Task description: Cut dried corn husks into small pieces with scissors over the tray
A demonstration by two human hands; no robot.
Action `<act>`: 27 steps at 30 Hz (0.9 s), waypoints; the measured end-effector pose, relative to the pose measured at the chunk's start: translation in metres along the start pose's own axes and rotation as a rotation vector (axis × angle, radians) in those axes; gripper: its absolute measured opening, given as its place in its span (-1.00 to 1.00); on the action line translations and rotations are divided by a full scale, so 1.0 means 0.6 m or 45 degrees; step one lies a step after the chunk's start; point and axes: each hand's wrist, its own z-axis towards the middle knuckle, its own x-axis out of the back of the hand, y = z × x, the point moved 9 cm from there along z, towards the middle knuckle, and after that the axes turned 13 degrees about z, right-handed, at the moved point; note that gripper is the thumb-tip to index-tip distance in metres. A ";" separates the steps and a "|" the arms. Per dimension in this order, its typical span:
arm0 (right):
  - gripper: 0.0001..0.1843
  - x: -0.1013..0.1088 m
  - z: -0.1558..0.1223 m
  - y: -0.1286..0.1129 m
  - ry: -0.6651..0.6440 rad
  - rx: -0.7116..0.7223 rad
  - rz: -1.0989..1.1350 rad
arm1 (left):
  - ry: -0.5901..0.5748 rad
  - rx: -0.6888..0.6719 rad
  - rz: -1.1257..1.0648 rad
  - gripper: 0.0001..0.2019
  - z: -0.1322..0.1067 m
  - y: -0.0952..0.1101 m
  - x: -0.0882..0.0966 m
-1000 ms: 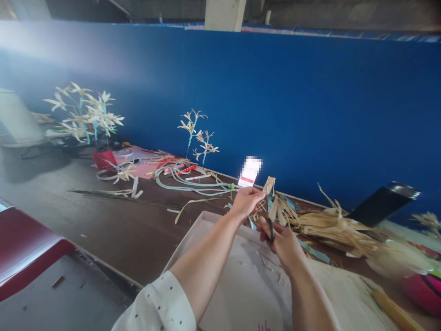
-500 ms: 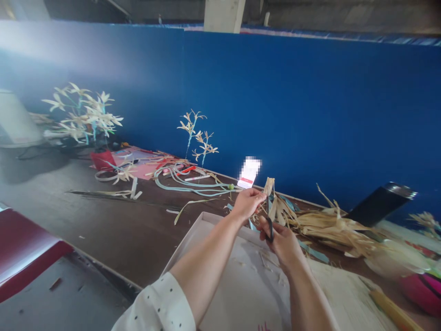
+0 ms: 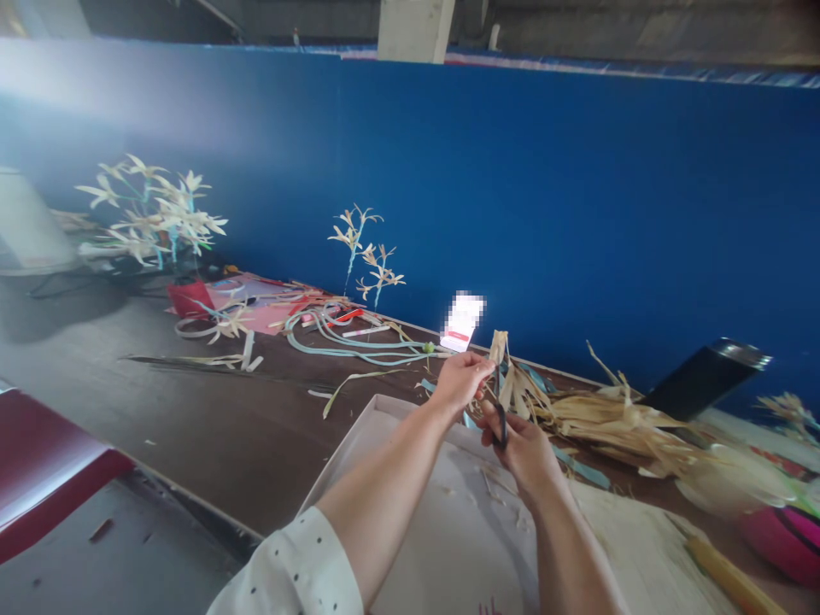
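Between thumb and fingers, my left hand (image 3: pixel 462 381) pinches a piece of dried corn husk (image 3: pixel 499 343) that sticks up above it. A pair of dark scissors (image 3: pixel 501 425) is gripped in my right hand (image 3: pixel 522 448), just below and to the right. The blades point up at the husk, close by my left fingertips; whether they touch it I cannot tell. Both hands hover over the far edge of a shallow white box lid (image 3: pixel 448 504), which has small scraps in it. A bundle of dried husks (image 3: pixel 602 418) lies just right of my hands.
A lit phone (image 3: pixel 462 323) leans against the blue partition (image 3: pixel 576 213). A black flask (image 3: pixel 708 380) lies tilted at right. Pale cords (image 3: pixel 339 346), husk flowers on stems (image 3: pixel 377 278), a red pot (image 3: pixel 190 299) and red paper strips are on the brown table (image 3: pixel 256 436).
Almost nothing differs. My hands, the scissors and the husk hold nearly the same place, with only a very slight shift of the view.
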 end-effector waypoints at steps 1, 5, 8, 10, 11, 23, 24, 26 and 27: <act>-0.53 0.001 0.002 0.002 0.001 0.006 -0.013 | 0.000 0.003 0.003 -0.81 0.000 0.000 0.000; -0.53 0.005 0.007 0.009 0.007 0.031 -0.048 | 0.007 0.005 0.014 -0.81 0.000 -0.001 0.001; -0.54 0.006 0.009 0.010 0.018 0.045 -0.035 | 0.023 -0.003 0.026 -0.82 -0.001 0.001 0.002; -0.55 0.005 0.008 0.008 0.023 0.040 -0.026 | 0.033 -0.002 0.036 -0.82 -0.002 0.001 0.002; -0.55 0.004 0.008 0.007 0.023 0.033 -0.023 | 0.039 -0.001 0.039 -0.82 -0.003 0.001 0.002; -0.56 0.000 0.000 -0.007 0.026 0.013 -0.040 | 0.014 0.005 0.043 -0.78 -0.004 0.002 0.001; -0.56 0.001 0.000 -0.007 0.029 0.010 -0.048 | 0.008 0.001 0.054 -0.77 -0.003 0.003 0.002; -0.56 0.001 0.001 -0.007 0.025 0.013 -0.063 | 0.024 -0.009 0.076 -0.72 -0.001 0.006 0.009; -0.57 0.001 0.001 -0.007 0.017 0.022 -0.071 | 0.051 -0.015 0.084 -0.69 0.000 0.008 0.015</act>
